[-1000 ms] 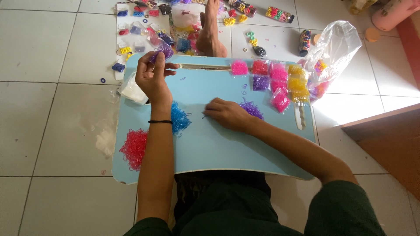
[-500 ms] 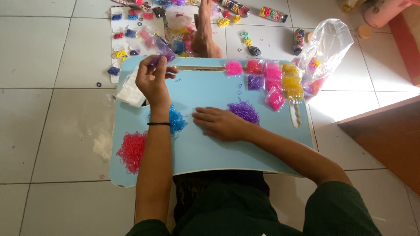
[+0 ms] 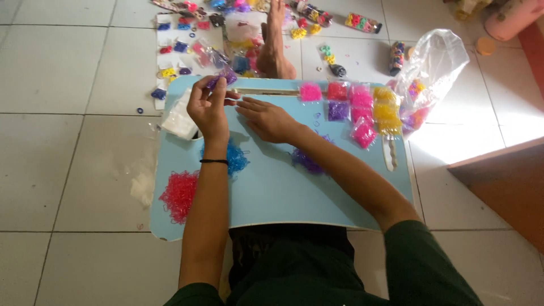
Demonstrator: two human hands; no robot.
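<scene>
Seated on a tiled floor, a person works at a light blue lap table (image 3: 272,192), the left hand (image 3: 207,107) pinching a cluster of purple loom bands (image 3: 222,78) at its far edge while the right hand (image 3: 266,118) lies open and flat alongside, holding nothing. A steady pinch and a slow pull, one band at a time, likely suits this sorting; blue bands (image 3: 233,157) and pink bands (image 3: 180,194) lie heaped nearby.

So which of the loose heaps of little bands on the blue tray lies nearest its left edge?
The red heap, at the near-left corner of the blue tray. The blue heap and purple heap lie nearer the middle.
</scene>
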